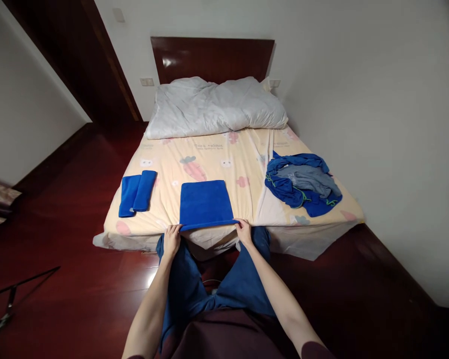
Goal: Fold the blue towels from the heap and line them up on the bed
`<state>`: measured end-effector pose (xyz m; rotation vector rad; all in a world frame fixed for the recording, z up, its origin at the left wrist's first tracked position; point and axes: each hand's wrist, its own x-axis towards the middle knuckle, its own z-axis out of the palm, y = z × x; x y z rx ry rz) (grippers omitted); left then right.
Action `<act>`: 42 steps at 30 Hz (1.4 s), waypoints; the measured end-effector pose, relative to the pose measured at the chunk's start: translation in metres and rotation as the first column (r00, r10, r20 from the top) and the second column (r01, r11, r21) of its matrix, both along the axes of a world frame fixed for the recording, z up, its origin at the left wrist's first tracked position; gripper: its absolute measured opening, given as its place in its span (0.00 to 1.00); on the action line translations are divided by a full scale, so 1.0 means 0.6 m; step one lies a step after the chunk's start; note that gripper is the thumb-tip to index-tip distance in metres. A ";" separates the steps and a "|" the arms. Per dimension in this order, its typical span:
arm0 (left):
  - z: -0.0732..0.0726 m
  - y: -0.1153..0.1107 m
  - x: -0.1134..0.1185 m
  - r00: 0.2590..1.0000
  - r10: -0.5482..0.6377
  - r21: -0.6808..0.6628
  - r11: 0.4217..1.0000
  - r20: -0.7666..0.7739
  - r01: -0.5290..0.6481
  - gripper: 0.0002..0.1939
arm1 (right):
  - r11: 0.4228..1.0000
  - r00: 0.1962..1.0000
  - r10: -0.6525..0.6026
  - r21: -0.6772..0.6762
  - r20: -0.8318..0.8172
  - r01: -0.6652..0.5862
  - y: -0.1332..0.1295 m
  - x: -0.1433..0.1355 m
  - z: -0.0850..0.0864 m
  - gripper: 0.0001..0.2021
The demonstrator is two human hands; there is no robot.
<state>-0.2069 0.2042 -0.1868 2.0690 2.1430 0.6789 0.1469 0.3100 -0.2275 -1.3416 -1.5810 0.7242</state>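
A blue cloth point(205, 202), looking like a small towel, lies flat near the front edge of the bed. Its near edge is turned up in a narrow fold. My left hand point(171, 239) pinches the left end of that edge, and my right hand point(244, 231) pinches the right end. To the left on the sheet, two folded blue cloths point(137, 193) rest side by side, partly overlapping. On the right sits a crumpled heap of blue and grey clothes point(303, 183) with green trim.
The bed has a pale yellow patterned sheet point(224, 154), a bunched white quilt point(217, 107) and a dark wooden headboard point(213, 60). A black stand leg point(13, 294) is on the red floor at left. The wall point(396, 149) runs along the right side.
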 end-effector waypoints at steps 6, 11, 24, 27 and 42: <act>-0.029 0.015 -0.005 0.980 0.130 0.044 0.989 0.154 -0.138 0.18 | 0.994 0.994 -0.108 -0.021 0.023 0.109 0.011 -0.012 -0.007 0.22; -0.032 0.018 -0.002 0.960 0.151 0.039 0.986 0.235 -0.164 0.18 | 0.988 0.991 -0.135 -0.079 0.009 0.135 0.022 -0.022 0.000 0.23; -0.034 0.027 -0.013 0.989 0.064 0.118 0.990 0.134 -0.080 0.15 | 0.959 0.959 -0.196 -0.163 0.203 0.231 0.030 -0.034 0.022 0.20; -0.032 0.030 -0.011 0.996 0.054 0.130 0.989 0.075 -0.063 0.15 | 0.954 0.956 -0.191 -0.186 0.224 0.234 0.036 -0.038 0.024 0.16; -0.027 0.027 0.012 0.954 -0.290 0.092 0.951 -0.075 0.296 0.29 | 0.863 0.692 0.295 0.127 0.659 -0.489 -0.019 -0.059 0.090 0.24</act>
